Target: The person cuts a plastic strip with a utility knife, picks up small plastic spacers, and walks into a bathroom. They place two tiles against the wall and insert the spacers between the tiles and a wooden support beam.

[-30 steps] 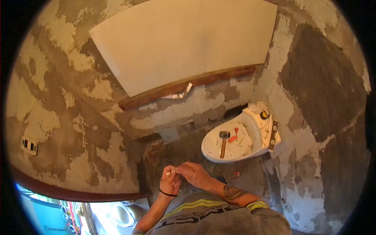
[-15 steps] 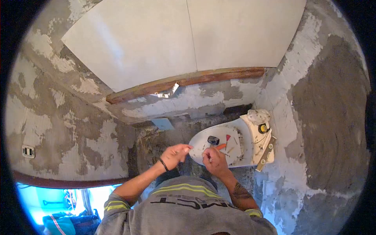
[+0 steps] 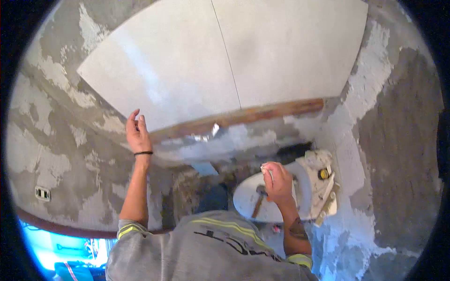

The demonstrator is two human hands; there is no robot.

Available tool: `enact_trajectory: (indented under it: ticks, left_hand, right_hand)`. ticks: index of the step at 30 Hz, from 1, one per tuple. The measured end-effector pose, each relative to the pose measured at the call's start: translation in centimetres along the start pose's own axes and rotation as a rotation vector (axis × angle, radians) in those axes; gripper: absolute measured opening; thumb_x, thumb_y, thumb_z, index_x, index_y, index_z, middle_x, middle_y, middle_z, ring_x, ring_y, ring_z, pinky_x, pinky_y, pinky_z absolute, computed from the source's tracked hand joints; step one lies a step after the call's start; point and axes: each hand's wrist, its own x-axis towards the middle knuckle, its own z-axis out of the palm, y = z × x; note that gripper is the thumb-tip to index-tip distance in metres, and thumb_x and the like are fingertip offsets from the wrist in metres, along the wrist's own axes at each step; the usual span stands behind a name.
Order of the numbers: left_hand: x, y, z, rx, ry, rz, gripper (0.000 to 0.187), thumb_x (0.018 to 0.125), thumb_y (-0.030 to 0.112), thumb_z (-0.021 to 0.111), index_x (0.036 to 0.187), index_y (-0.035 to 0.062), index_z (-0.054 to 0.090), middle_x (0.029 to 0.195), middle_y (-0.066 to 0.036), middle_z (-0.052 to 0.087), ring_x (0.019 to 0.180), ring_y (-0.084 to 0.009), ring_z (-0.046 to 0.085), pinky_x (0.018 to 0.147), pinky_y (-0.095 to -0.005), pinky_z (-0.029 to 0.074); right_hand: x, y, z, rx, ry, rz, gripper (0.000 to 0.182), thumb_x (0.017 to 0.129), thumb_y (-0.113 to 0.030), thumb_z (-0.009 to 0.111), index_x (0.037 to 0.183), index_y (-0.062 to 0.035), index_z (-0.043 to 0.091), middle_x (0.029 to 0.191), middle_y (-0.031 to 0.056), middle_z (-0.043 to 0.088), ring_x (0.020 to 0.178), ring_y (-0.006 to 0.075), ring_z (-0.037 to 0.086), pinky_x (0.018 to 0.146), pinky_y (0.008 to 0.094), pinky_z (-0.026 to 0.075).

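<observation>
You're pressing left hand (image 3: pixel 137 132), fingers spread, at tile (image 3: pixel 164 79) lower corner above wooden ledge (image 3: pixel 243 117), steadying it; right hand (image 3: pixel 278 181) pinching small white piece over toilet lid (image 3: pixel 246 201).

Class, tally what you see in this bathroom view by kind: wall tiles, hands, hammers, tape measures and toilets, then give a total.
Wall tiles: 2, left and right
Hands: 2, left hand and right hand
Hammer: 1
Tape measure: 1
Toilet: 1
Total: 7
</observation>
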Motion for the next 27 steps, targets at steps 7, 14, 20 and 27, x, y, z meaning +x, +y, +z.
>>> enact_trajectory:
  ticks: [7,14,20,27]
  left_hand:
    - [11.9,-4.1,13.4,0.217,0.277,0.532,0.036,0.096,0.017,0.055,0.127,-0.0009,0.055,0.073,-0.009,0.048,0.07,-0.0238,0.045,0.064,-0.0365,0.037]
    - [16.5,-7.2,16.4,0.382,0.578,0.632,0.038,0.094,0.013,0.057,0.13,-0.0003,0.054,0.075,-0.001,0.053,0.072,-0.0177,0.048,0.098,-0.0455,0.032]
    - [17.8,-4.2,15.5,0.268,0.506,0.56,0.043,0.097,0.022,0.054,0.139,0.0186,0.05,0.071,0.0,0.047,0.073,-0.0181,0.049,0.107,-0.0611,0.023]
    - [18.6,-4.4,16.8,0.228,0.66,0.638,0.049,0.091,0.017,0.062,0.136,0.032,0.052,0.072,0.004,0.04,0.069,-0.0107,0.047,0.103,-0.0742,0.018]
  right_hand:
    - [17.6,-2.4,9.8,-0.45,0.054,-0.408,0.007,0.088,-0.01,0.058,0.091,-0.0057,0.053,0.131,0.0204,0.054,0.126,0.0412,0.047,0.106,0.0513,0.033]
    - [33.9,-3.4,17.9,-0.419,0.196,-0.886,0.013,0.093,-0.016,0.054,0.099,-0.0069,0.048,0.143,0.0229,0.042,0.136,0.041,0.035,0.112,0.0577,0.021]
    - [38.6,-4.8,20.1,-0.597,0.482,-0.9,0.016,0.094,-0.017,0.052,0.103,-0.0057,0.047,0.145,0.0241,0.04,0.139,0.0403,0.031,0.114,0.0561,0.017]
    - [39.3,-4.7,20.7,-0.573,0.681,-1.043,0.021,0.095,-0.015,0.05,0.112,-0.0029,0.045,0.146,0.0209,0.039,0.14,0.0371,0.03,0.115,0.0532,0.016]
